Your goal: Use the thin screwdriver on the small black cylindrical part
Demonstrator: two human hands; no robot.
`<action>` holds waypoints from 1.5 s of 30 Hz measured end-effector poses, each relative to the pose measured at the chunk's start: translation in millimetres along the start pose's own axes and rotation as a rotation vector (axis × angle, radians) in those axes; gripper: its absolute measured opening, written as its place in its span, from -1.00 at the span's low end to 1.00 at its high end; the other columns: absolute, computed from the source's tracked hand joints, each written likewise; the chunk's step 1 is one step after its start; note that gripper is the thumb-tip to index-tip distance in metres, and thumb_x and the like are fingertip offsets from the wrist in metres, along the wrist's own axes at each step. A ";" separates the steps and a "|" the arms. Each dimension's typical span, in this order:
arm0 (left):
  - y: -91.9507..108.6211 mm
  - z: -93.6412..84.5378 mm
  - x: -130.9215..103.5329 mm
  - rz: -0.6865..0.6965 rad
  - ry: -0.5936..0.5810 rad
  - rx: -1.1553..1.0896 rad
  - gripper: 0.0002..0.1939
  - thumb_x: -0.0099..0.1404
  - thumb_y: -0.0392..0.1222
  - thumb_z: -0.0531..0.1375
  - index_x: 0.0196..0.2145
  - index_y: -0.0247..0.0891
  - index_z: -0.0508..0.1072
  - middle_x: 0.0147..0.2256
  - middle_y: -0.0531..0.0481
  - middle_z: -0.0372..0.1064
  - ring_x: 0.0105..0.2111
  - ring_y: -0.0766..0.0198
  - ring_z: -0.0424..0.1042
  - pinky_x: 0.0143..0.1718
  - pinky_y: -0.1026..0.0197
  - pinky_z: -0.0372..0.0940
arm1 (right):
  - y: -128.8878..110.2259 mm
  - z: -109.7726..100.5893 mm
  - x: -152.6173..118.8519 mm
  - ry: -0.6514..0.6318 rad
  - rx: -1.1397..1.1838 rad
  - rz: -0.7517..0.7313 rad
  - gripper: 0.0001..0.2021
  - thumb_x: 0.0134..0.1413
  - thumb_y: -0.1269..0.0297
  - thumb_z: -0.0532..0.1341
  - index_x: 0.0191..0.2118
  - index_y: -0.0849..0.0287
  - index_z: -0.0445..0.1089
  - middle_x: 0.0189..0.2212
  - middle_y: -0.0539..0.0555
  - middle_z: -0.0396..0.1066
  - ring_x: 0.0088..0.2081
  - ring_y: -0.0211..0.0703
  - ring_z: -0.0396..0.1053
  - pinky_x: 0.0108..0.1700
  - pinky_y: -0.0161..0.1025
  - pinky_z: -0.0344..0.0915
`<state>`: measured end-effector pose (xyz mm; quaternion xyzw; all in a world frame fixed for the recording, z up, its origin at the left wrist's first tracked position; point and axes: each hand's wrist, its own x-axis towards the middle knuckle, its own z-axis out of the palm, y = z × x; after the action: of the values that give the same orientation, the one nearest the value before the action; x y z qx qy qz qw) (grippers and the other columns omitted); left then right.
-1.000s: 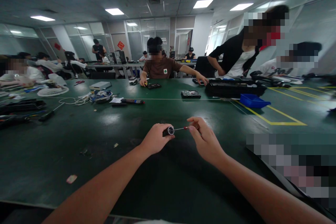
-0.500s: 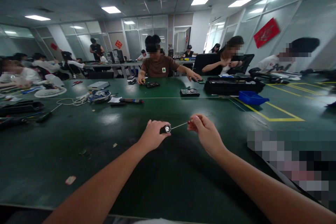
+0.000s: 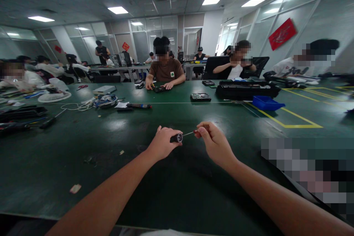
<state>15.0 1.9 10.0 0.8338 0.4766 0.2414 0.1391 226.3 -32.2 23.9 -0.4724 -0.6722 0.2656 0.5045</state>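
My left hand (image 3: 163,143) is closed around a short black cylinder (image 3: 176,138), gripped between thumb and fingers. The cylinder's round, silver-rimmed end faces right and toward me; its inside is too small to make out. In my right hand (image 3: 214,138), the fingers pinch a thin screwdriver (image 3: 189,133) with a metal shaft and a bit of red at the grip. The shaft points left, and its tip is at the cylinder's rimmed end; whether it reaches inside I cannot tell. Both hands are held above the green table (image 3: 177,188).
Beyond my hands lie a hard drive (image 3: 200,97), a pen-like electric tool (image 3: 139,106) and a bundle of cables (image 3: 105,101). A blue tray (image 3: 267,103) and a long black casing (image 3: 247,90) are at the right. A person (image 3: 166,68) works across the table.
Both hands have shifted slightly; the cylinder's end has turned a little and less shaft shows between it and my right hand. The person opposite has drawn an arm back from the right.
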 end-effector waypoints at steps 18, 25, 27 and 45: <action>-1.0 0.6 0.2 -0.024 -0.081 0.034 -0.60 0.22 -0.06 0.31 0.03 -0.03 0.47 -0.04 -0.05 0.44 0.02 0.02 0.31 0.25 -0.31 -0.18 | -4.6 -2.8 -2.3 0.060 -0.151 -0.054 -0.81 0.33 0.14 0.01 -0.19 0.10 0.27 -0.35 0.07 0.47 -0.29 -0.09 0.48 -0.22 -0.15 0.33; -3.7 1.8 -0.4 -0.010 -0.072 0.021 -0.58 0.22 -0.06 0.31 0.04 -0.01 0.46 -0.03 -0.04 0.44 0.03 0.02 0.30 0.25 -0.30 -0.18 | -7.3 -3.2 -3.0 -0.025 -0.189 -0.095 -0.82 0.33 0.17 0.00 -0.19 0.10 0.27 -0.36 0.07 0.46 -0.28 -0.09 0.48 -0.24 -0.15 0.32; -3.6 1.3 -0.4 -0.012 -0.074 0.018 -0.59 0.21 -0.06 0.31 0.03 -0.01 0.46 -0.04 -0.03 0.44 0.03 0.02 0.31 0.25 -0.30 -0.18 | -6.6 -3.5 -2.5 -0.021 -0.198 -0.097 -0.83 0.33 0.18 0.00 -0.20 0.10 0.27 -0.36 0.07 0.46 -0.28 -0.09 0.47 -0.23 -0.15 0.32; -5.4 3.7 -0.2 -0.012 -0.123 0.019 -0.59 0.21 -0.06 0.32 0.03 -0.02 0.46 -0.03 -0.04 0.44 0.04 0.00 0.31 0.25 -0.37 -0.24 | -6.0 -4.0 -0.8 -0.071 -0.238 -0.091 -0.84 0.33 0.22 0.00 -0.19 0.12 0.26 -0.36 0.07 0.47 -0.28 -0.10 0.48 -0.24 -0.17 0.32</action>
<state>13.0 4.4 4.3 0.8453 0.4746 0.1844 0.1618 227.9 -35.9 29.9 -0.4881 -0.7372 0.1775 0.4323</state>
